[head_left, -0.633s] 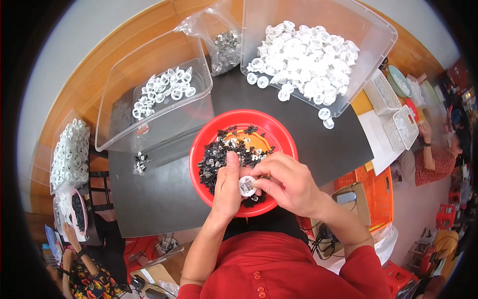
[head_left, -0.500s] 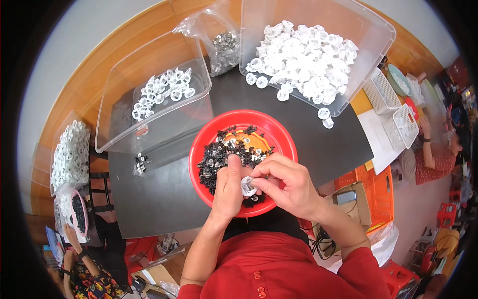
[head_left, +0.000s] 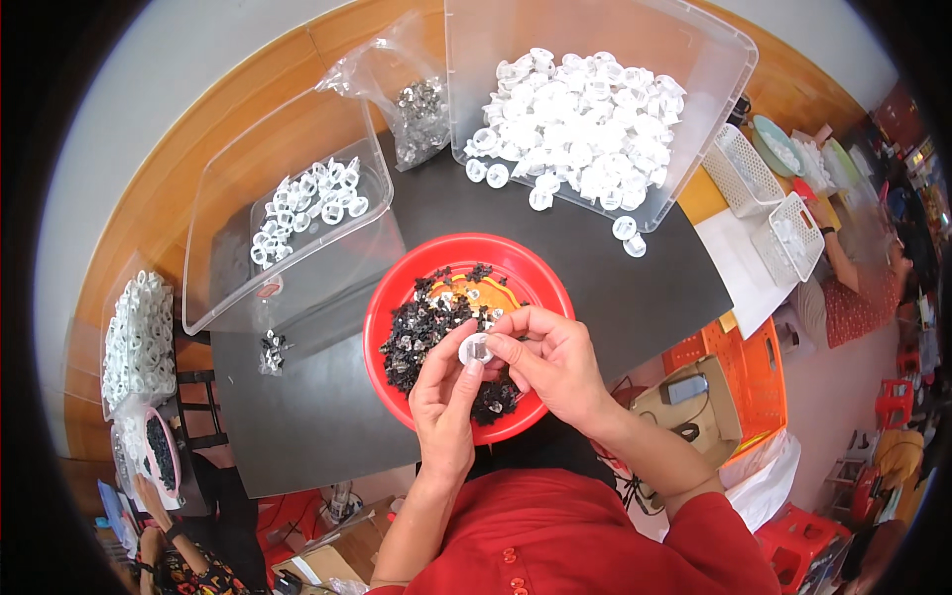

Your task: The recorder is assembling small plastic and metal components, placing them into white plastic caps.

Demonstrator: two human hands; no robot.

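A round white plastic piece with a squarish middle is held up above a red basin. My left hand is closed on it, the thumb at its lower edge and a finger at its left. From the right, my right hand pinches the same piece with thumb and forefinger; its other fingers are curled behind. Beneath both hands, the basin holds a heap of small black parts with some shiny bits, and an orange-yellow patch shows on its bottom.
Behind the basin stands a clear bin piled with white pieces, several spilled at its front. A second clear bin at left holds fewer. Between them sits a plastic bag of small metallic parts. Co-workers sit at far left and right.
The white piece has turned, its flat round face now upward. My left fingers have opened out around its left side, and the right hand has shifted slightly left. The view has shifted a little.
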